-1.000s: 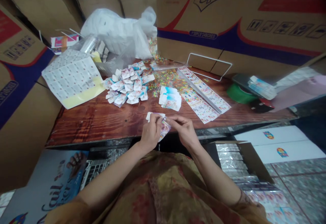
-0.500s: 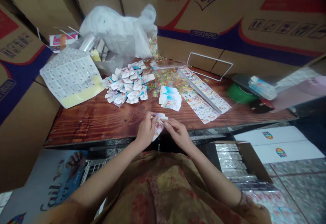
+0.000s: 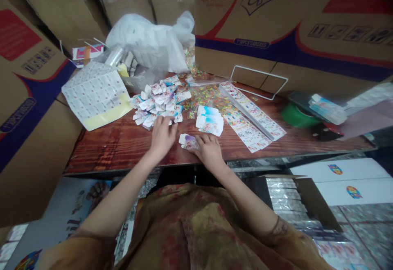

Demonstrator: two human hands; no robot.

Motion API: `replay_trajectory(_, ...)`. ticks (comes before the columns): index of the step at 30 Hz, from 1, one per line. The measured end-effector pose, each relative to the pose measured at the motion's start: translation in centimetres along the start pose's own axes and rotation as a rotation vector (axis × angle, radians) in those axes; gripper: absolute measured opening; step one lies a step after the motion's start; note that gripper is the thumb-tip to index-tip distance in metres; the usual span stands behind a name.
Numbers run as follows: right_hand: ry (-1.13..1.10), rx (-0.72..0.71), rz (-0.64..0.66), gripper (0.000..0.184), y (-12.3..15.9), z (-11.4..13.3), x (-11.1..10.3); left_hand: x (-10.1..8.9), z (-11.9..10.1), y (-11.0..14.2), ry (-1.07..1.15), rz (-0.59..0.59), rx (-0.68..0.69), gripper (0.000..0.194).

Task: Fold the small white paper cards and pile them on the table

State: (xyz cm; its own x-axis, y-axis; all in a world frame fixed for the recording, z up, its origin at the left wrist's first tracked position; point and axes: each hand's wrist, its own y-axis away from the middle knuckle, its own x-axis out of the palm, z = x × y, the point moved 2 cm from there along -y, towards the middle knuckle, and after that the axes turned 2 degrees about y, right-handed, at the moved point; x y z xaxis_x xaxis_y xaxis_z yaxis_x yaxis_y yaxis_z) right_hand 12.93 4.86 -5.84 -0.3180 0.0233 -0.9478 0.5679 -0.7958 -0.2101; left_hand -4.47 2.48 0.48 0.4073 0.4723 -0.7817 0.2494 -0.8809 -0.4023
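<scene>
At the near edge of a heap of small folded cartons (image 3: 159,100), my left hand (image 3: 162,135) lies with its thumb apart from its fingers and no carton gripped. Its fingertips reach the lowest cartons. My right hand (image 3: 210,149) closes on the right end of a small purple-and-white carton (image 3: 187,141), which lies low over the tabletop with its end flaps out to the left. The carton's right end is hidden under the fingers. Just beyond that hand is a stack of flat blue-and-white cartons (image 3: 209,119).
Tiny colourful packets (image 3: 205,96) are scattered behind the stack, beside printed strips (image 3: 245,116). A sticker sheet (image 3: 96,94) and a white plastic bag (image 3: 144,37) lie left. Large cardboard boxes (image 3: 291,53) wall the back. A green tape roll (image 3: 299,114) sits right.
My left hand has let go of the small carton and moved left and up to the heap. My right hand keeps the carton, now lower and turned sideways. The view has shifted slightly.
</scene>
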Motion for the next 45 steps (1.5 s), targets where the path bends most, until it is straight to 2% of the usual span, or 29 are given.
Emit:
replay_trajectory(3, -0.129, 0.018, -0.126, 0.04, 0.6, -0.9, 0.2, 1.6, -0.7, 3.7, 0.108, 0.083, -0.111, 0.021)
replay_trajectory(6, -0.471, 0.157, -0.243, 0.021, 0.8, -2.2, 0.1, 2.8, -1.3, 5.7, 0.222, 0.101, -0.261, 0.034)
replay_trajectory(10, -1.167, 0.364, -0.231, 0.029, 0.8, -2.8, 0.0, 4.4, -2.7, 6.6, 0.466, 0.201, -0.366, 0.047)
replay_trajectory(12, -1.322, 0.378, -0.199, 0.03, 1.0, -2.3, -0.4, 5.1, -3.4, 6.7, 0.644, 0.291, -0.346, 0.039)
replay_trajectory(14, -1.258, 0.34, -0.254, 0.028, 1.4, -1.9, -1.3, 5.5, -3.8, 6.6, 0.782, 0.344, -0.308, 0.032)
replay_trajectory(18, -0.679, 0.117, -0.505, 0.027, 2.3, -0.9, -4.0, 5.1, -4.0, 6.5, 0.753, 0.427, -0.194, 0.026)
replay_trajectory(20, -0.466, -0.03, -0.493, 0.023, 2.5, -0.5, -4.6, 4.6, -4.2, 6.3, 0.687, 0.477, -0.129, 0.022)
replay_trajectory(21, -0.43, -0.084, -0.471, 0.018, 2.5, -0.3, -4.8, 4.3, -4.4, 6.2, 0.663, 0.484, -0.109, 0.02)
replay_trajectory(23, -0.455, -0.137, -0.454, 0.012, 2.5, -0.1, -4.8, 3.6, -4.7, 5.9, 0.624, 0.471, -0.085, 0.017)
replay_trajectory(26, -0.557, -0.116, -0.512, 0.01, 2.4, 0.0, -4.8, 2.8, -5.1, 5.4, 0.553, 0.484, -0.035, 0.017)
replay_trajectory(28, -0.557, -0.078, -0.534, 0.017, 2.3, 0.0, -5.0, 2.5, -5.3, 5.2, 0.511, 0.517, -0.004, 0.014)
replay_trajectory(30, -0.507, -0.041, -0.5, 0.023, 2.1, -0.1, -5.3, 2.5, -5.3, 5.2, 0.5, 0.54, 0.005, 0.014)
replay_trajectory(34, -0.458, -0.009, -0.411, 0.016, 1.9, -0.5, -5.7, 2.8, -5.1, 5.4, 0.512, 0.553, 0.002, 0.018)
replay_trajectory(37, -0.488, -0.036, -0.419, 0.017, 2.1, -0.4, -5.8, 3.1, -4.9, 5.5, 0.517, 0.559, -0.013, 0.017)
replay_trajectory(40, -0.515, -0.117, -0.417, 0.019, 2.6, 0.0, -5.6, 3.2, -5.0, 5.3, 0.62, 0.547, -0.029, 0.006)
replay_trajectory(42, -0.538, -0.162, -0.401, 0.019, 2.9, 0.2, -5.4, 3.5, -5.1, 5.1, 0.728, 0.605, -0.056, 0.012)
replay_trajectory(45, -0.598, -0.165, -0.34, 0.017, 3.0, 0.0, -5.4, 4.4, -5.2, 5.2, 0.818, 0.83, -0.102, 0.01)
